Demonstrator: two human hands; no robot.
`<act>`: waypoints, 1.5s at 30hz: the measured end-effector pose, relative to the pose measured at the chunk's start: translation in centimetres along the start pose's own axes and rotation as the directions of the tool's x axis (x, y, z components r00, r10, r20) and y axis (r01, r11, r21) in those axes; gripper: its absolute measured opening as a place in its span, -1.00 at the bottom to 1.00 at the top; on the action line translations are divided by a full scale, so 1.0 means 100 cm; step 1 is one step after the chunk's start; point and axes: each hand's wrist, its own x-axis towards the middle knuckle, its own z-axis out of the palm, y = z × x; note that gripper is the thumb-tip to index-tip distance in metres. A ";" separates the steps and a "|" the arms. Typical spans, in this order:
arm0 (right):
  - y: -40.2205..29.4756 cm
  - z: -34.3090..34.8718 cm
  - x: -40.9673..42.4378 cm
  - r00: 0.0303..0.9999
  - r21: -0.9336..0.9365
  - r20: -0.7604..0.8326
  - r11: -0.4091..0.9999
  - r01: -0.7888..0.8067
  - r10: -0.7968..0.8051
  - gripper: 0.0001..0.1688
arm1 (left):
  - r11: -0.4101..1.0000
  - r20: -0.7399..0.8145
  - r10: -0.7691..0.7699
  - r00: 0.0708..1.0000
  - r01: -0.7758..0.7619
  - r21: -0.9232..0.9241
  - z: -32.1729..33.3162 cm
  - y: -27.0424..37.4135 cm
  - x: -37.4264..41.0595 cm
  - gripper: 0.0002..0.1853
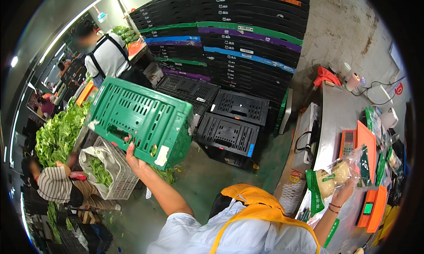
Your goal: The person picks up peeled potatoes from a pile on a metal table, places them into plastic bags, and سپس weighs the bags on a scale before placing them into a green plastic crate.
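My left hand [132,158] grips a green plastic crate [145,111] at the slot in its side, with fingertips showing at the opening. The crate is lifted off the floor and tilted, and a torn pale label is stuck near its lower corner. On the other side, my right hand [343,192] holds a clear plastic bag [334,177] with green print and large pale vegetables inside. That bag is above a steel table [334,111], partly covering my fingers. An orange scale [363,148] lies just beyond the bag.
Black folding crates [228,138] sit on the floor ahead, before tall stacks of flattened crates [251,55]. At left are a white basket [124,177], leafy greens [59,131] and two people nearby. A second orange scale [372,209] with a lit display stands on the table.
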 end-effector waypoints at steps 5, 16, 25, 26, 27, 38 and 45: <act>0.015 0.011 0.014 0.995 -0.007 0.094 0.999 0.033 -0.032 -0.71 | 0.993 -0.123 0.071 0.990 -0.082 -0.082 -0.018 0.009 -0.022 -0.67; 0.037 0.003 0.016 0.990 0.110 0.139 0.993 -0.034 0.019 -0.77 | 0.997 0.005 0.075 0.997 -0.076 0.029 0.058 0.033 -0.045 -0.66; 0.029 -0.028 0.000 1.000 0.067 0.016 0.998 -0.015 0.014 -0.73 | 0.796 0.180 -0.144 0.973 0.006 0.606 0.166 -0.047 0.068 -0.65; 0.029 -0.035 -0.003 1.000 0.108 0.014 0.994 -0.023 0.022 -0.68 | 0.785 0.162 -0.200 0.966 0.059 0.616 0.175 -0.078 0.079 -0.67; 0.019 -0.037 -0.010 0.997 0.133 0.022 0.988 -0.072 0.070 -0.63 | 0.771 0.138 -0.250 0.958 0.111 0.628 0.185 -0.110 0.085 -0.68; 0.004 -0.097 -0.044 0.995 -0.255 -0.089 0.967 0.018 -0.042 -0.64 | 0.043 -0.207 -0.528 0.824 0.269 0.962 0.202 -0.505 0.016 -0.74; 0.017 -0.089 -0.058 0.972 -0.076 -0.207 0.989 -0.130 0.112 -0.56 | 0.270 0.051 -0.868 0.495 0.384 0.883 0.167 -0.537 -0.015 -0.30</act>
